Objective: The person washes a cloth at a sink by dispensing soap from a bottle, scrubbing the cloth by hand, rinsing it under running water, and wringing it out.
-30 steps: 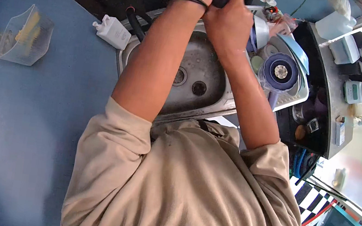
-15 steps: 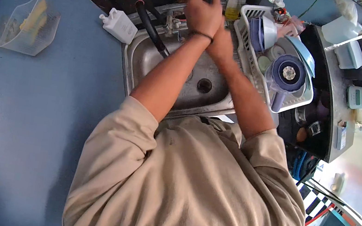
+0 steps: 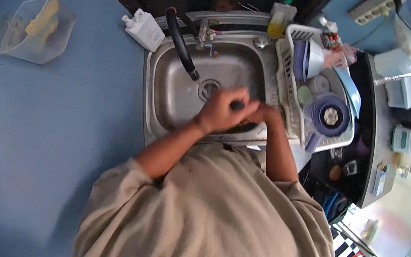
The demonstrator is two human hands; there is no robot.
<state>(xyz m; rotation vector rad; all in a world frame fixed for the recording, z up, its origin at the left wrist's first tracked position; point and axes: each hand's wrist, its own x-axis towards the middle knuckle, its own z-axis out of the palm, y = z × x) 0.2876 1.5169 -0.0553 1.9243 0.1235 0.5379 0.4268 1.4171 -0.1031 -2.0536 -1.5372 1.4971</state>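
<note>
Both my hands are together over the near right part of a steel sink [image 3: 168,96]. My left hand [image 3: 220,112] is closed around a small dark object [image 3: 239,105] that shows only as a dark tip between the hands. My right hand [image 3: 265,114] is pressed against the same dark object from the right. What the object is cannot be made out. The drain [image 3: 208,87] lies just beyond my left hand.
A black faucet hose [image 3: 180,45] bends over the sink. A white pump bottle [image 3: 143,29] stands on the blue counter [image 3: 53,148], and a clear tub with a yellow sponge [image 3: 37,26] is at far left. A white dish rack [image 3: 287,95] holds a blender jug [image 3: 326,117] and bowls. A yellow bottle [image 3: 279,20] stands behind the sink.
My hands have come down from the far side of the sink by the faucet to its near right part, still together on the dark object.
</note>
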